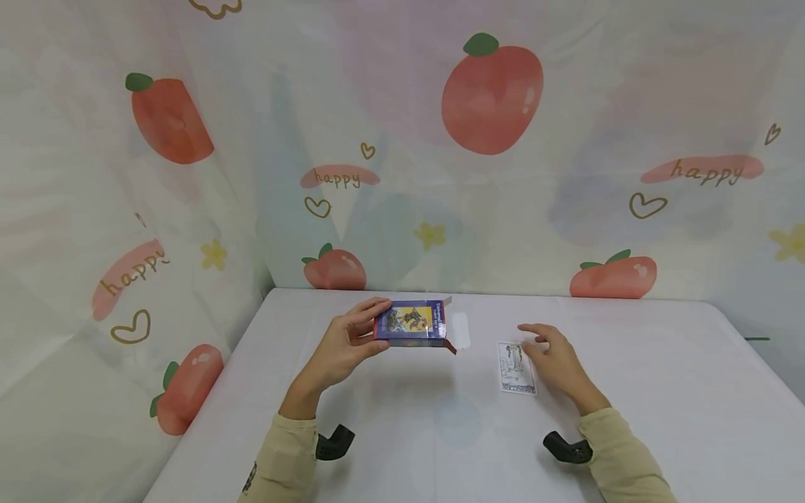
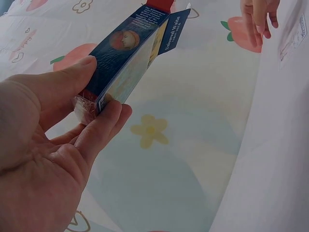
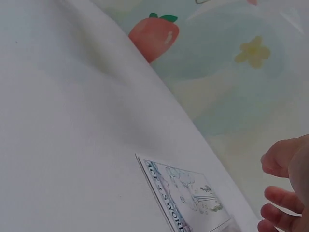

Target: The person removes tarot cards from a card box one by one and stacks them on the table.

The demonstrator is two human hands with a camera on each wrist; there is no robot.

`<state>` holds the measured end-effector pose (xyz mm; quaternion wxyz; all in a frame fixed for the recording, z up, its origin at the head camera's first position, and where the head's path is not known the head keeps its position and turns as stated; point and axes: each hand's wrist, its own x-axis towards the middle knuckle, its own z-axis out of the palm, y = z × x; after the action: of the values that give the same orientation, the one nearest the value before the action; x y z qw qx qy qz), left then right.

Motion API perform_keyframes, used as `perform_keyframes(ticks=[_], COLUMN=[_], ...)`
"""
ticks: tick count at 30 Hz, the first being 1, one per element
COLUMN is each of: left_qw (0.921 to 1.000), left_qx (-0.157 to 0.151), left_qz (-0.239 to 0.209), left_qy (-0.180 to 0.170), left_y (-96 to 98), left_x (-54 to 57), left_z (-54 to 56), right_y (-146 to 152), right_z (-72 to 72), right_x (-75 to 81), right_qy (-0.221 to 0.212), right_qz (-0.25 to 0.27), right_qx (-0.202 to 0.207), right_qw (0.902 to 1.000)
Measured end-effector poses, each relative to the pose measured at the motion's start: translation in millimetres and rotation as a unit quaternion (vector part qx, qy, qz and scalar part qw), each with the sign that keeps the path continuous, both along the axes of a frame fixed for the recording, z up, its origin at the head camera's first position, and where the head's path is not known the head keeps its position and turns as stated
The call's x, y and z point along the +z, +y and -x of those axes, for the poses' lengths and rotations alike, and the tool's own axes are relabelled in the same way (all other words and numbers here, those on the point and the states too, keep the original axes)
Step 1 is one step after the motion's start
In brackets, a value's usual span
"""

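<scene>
My left hand (image 1: 339, 351) holds a blue tarot card box (image 1: 410, 323) above the table, thumb on one side and fingers on the other at its left end. The box's flaps stand open at the far end, as the left wrist view of the tarot card box (image 2: 126, 48) also shows. A tarot card (image 1: 514, 374) lies face up on the table; in the right wrist view the tarot card (image 3: 188, 197) reads as a sword card, perhaps with others under it. Beside it hovers my right hand (image 1: 560, 363), fingers loosely bent, holding nothing.
A white cloth covers the table (image 1: 434, 447). Behind and to the left hangs a printed curtain (image 1: 402, 209) with fruit and "happy" lettering. Black curved pieces (image 1: 336, 442) stick out at both wrists beside the beige sleeves.
</scene>
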<state>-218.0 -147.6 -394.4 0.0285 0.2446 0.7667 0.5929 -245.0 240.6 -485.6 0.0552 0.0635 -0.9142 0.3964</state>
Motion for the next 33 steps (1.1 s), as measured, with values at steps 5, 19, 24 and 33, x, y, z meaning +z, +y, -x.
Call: perform_keyframes(ticks=[5,19,24,33], left_qw=[1.0,1.0,1.0,0.9999], left_qx=[-0.002,0.003,0.005,-0.004], left_qz=[0.001,0.005,0.007,-0.006], left_qy=[0.001,0.0,-0.003,-0.015], left_y=[-0.2,1.3,2.3,2.4], left_x=[-0.7,-0.8,-2.0,-4.1], left_z=[0.3,0.4,0.6,0.5], right_y=[-2.8,-18.8,-26.5,-40.1], right_z=[-2.2,-13.5,-19.2,-34.9], right_x=[11.1,40.4,49.4,68.8], right_qy=[0.033,0.101,0.111,0.139], right_qz=[0.001,0.015,0.011,0.027], right_qx=[0.01,0.03,0.037,0.05], right_qw=[0.9994,0.9943,0.9931,0.9886])
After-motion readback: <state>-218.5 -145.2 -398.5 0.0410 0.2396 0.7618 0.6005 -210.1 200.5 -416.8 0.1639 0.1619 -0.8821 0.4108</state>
